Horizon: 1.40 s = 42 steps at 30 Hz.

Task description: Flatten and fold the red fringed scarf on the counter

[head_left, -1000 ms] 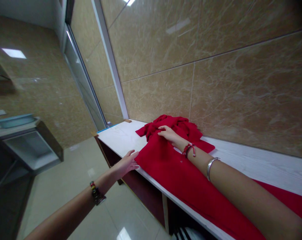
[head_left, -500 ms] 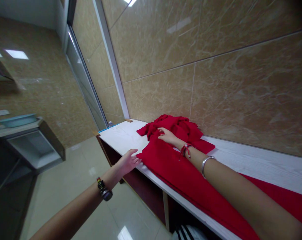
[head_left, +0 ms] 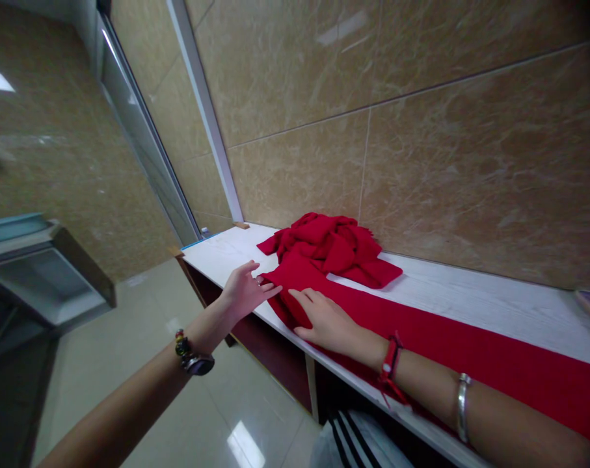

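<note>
Here, red cloth (head_left: 445, 331) lies on a white table (head_left: 216, 250) under the spread right hand (head_left: 328, 323), and the left hand (head_left: 243, 294), its watch (head_left: 200, 365) too blurry to read, touches the cloth's edge, grip hard to see.

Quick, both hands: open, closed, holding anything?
Left hand: open, fingers at the edge of the red cloth, no grip visible.
Right hand: open, over the cloth, no grip visible.

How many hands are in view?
2: the left hand at the edge of the red cloth, and the right hand over the same cloth. Both show plainly; no others are visible.
</note>
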Available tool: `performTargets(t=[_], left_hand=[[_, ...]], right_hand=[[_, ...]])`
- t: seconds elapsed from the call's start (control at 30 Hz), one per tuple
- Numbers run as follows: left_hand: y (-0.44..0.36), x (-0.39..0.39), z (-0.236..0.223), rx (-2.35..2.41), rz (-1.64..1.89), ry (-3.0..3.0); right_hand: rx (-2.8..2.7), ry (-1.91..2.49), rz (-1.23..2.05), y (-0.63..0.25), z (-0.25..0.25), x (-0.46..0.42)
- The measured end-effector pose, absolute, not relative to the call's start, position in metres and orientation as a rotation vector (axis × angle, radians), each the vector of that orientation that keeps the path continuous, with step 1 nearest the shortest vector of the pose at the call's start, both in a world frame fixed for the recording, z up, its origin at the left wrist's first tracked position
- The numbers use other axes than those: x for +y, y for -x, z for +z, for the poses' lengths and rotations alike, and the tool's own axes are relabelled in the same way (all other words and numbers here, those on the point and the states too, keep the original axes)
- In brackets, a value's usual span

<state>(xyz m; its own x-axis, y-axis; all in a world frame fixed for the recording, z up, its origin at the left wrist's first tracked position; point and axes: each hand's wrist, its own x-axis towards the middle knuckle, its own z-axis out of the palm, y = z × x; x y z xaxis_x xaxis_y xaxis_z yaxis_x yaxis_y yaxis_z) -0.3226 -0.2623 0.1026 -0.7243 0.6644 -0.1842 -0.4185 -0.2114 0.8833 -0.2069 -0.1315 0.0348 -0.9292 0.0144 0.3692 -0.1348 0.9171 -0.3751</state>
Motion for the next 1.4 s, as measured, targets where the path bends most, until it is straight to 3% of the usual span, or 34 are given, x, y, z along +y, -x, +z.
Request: performTargets(t=[0.17,0.4,0.6,0.9,1.17,1.4], left_hand=[[0.324,-0.265,0.086,2.139,1.634,-0.540],[0.310,-0.260,0.037,3.058,0.561,-1.403],[0.332,-0.243,0.042,3.085,0.387,-1.318],[0.373,-0.283,0.034,3.000,0.277,-1.352],[0.374,-0.279,0.018,3.012,0.114,-1.484],[0.379,-0.280,0.020,3.019,-0.127,-1.603]], right_hand=[[-2.705,0.090,0.572,0.218,0.029,-0.128],[-2.554,0.146,0.743,0.229,0.032,-0.114],[-2.585,0.132,0.587,0.223,0.042,-0.121],[-2.717,-0.397,0.641,0.199,0.021,-0.129],[-2.561,0.222,0.735,0.260,0.042,-0.083],[-2.586,0.377,0.760,0.330,0.057,-0.076]])
